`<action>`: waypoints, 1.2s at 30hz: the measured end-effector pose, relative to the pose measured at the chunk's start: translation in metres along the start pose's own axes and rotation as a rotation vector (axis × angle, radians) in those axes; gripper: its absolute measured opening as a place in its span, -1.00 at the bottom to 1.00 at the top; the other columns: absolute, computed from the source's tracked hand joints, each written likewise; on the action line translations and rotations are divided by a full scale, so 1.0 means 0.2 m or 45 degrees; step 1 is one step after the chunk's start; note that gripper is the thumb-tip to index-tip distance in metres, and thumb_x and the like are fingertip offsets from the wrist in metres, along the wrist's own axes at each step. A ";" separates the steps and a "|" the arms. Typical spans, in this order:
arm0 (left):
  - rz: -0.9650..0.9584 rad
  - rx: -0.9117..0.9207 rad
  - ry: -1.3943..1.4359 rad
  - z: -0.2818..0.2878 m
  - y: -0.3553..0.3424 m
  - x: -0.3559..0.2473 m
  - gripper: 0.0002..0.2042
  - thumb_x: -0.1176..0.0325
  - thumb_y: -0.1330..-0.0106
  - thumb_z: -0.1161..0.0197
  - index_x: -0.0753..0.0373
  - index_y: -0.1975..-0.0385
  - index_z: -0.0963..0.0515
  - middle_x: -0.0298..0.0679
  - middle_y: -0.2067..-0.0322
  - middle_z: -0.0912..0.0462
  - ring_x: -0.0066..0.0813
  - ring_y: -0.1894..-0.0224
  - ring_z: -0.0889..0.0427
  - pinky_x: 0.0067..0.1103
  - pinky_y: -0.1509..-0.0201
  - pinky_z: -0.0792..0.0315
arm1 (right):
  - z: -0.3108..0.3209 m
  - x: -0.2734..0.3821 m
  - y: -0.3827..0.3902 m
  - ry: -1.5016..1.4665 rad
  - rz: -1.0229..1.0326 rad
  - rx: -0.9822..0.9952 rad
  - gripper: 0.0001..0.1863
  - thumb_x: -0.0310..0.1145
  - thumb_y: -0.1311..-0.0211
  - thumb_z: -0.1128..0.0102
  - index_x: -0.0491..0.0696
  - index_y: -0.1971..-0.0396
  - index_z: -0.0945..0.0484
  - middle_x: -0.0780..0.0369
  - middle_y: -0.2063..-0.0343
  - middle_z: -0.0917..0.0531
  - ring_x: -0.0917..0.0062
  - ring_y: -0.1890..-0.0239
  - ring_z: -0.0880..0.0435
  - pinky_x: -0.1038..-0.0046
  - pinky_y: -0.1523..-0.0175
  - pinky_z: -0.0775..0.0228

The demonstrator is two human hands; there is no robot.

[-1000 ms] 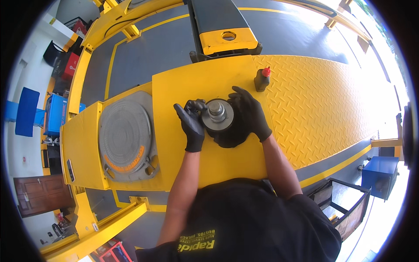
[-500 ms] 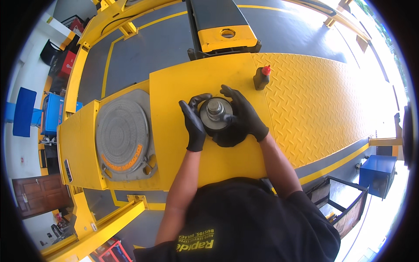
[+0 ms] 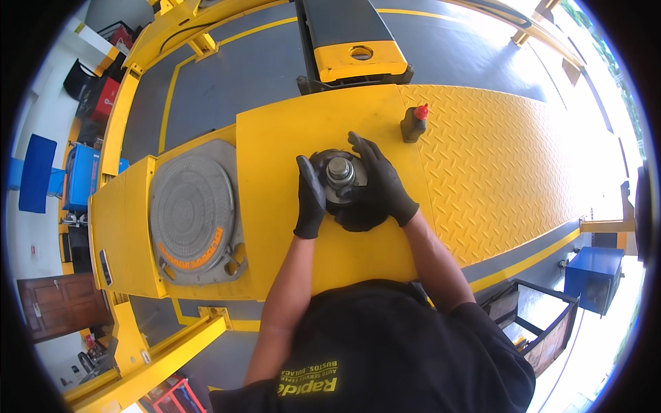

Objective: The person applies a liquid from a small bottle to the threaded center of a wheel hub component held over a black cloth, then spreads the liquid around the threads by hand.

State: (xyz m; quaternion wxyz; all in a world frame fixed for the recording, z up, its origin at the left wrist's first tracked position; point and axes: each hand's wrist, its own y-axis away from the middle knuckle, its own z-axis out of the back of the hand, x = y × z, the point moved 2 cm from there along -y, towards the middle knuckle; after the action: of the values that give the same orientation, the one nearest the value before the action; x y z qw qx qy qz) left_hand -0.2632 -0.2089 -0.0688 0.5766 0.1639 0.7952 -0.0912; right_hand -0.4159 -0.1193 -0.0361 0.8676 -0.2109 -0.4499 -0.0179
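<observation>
A round black part [image 3: 361, 219] with a grey metal plate and a thick threaded stud [image 3: 339, 171] pointing up rests on the yellow metal platform [image 3: 275, 258]. It looks like a rubber-and-metal mount. Both my hands wear black gloves. Along its left side my left hand [image 3: 310, 199] stands on edge, fingers straight and together. My right hand [image 3: 381, 182] cups the right side, its thumb over the plate near the stud and its fingers reaching past the far rim. The part's underside is hidden.
A small dark bottle with a red cap [image 3: 414, 124] stands farther right, beside the tread-plate ramp [image 3: 496, 172]. To the left, a round grey turntable [image 3: 193, 199] is set into the platform. Beyond the far edge is a black-and-yellow lift unit [image 3: 361, 58].
My left hand's fingers have straightened and drawn together, no longer curling round the far side. My right hand has shifted slightly left, its thumb farther over the plate.
</observation>
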 end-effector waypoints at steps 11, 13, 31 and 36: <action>-0.043 -0.055 0.417 -0.01 0.01 0.00 -0.21 -0.30 -0.65 0.33 0.35 0.10 -0.67 -0.07 0.10 -0.74 -0.26 -0.02 -0.66 -0.36 -0.39 -0.39 | 0.01 -0.04 0.01 -0.338 -0.078 0.002 -0.18 -0.34 -0.27 -0.45 -0.10 -0.51 -0.31 -0.02 -0.27 -0.60 0.08 -0.31 -0.60 0.20 -0.41 -0.43; -0.002 -0.089 -0.112 0.01 0.04 0.06 -0.19 -0.30 -0.66 0.40 0.38 0.03 -0.65 -0.10 -0.01 -0.73 -0.32 -0.04 -0.67 -0.44 -0.38 -0.41 | -0.03 0.03 -0.01 0.048 0.117 -0.016 -0.22 -0.39 -0.31 -0.41 -0.11 -0.50 -0.31 0.00 -0.26 -0.60 0.13 -0.31 -0.61 0.22 -0.41 -0.44; 0.079 0.047 0.287 0.10 -0.04 0.04 -0.20 -0.28 -0.67 0.38 0.35 0.16 -0.67 -0.11 0.17 -0.77 -0.28 -0.04 -0.66 -0.40 -0.34 -0.42 | -0.01 -0.13 0.00 -0.222 -0.135 0.161 0.03 -0.08 -0.11 -0.62 -0.08 -0.52 -0.26 -0.03 -0.36 -0.48 0.10 -0.33 -0.57 0.19 -0.41 -0.42; -0.084 0.228 0.711 0.09 -0.04 0.01 -0.18 -0.28 -0.67 0.41 0.38 0.01 -0.66 -0.04 0.07 -0.76 -0.21 -0.10 -0.65 -0.34 -0.41 -0.39 | -0.02 -0.09 -0.01 -0.664 -0.275 0.076 -0.08 -0.16 -0.17 -0.57 -0.06 -0.49 -0.32 -0.02 -0.32 -0.53 0.11 -0.32 -0.59 0.19 -0.40 -0.44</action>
State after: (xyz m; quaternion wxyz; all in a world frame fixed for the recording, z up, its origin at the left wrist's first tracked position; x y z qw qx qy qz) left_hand -0.2511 -0.2228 -0.0772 0.3156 0.2069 0.9167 -0.1310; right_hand -0.4242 -0.1265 -0.0523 0.7214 -0.1335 -0.6782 -0.0423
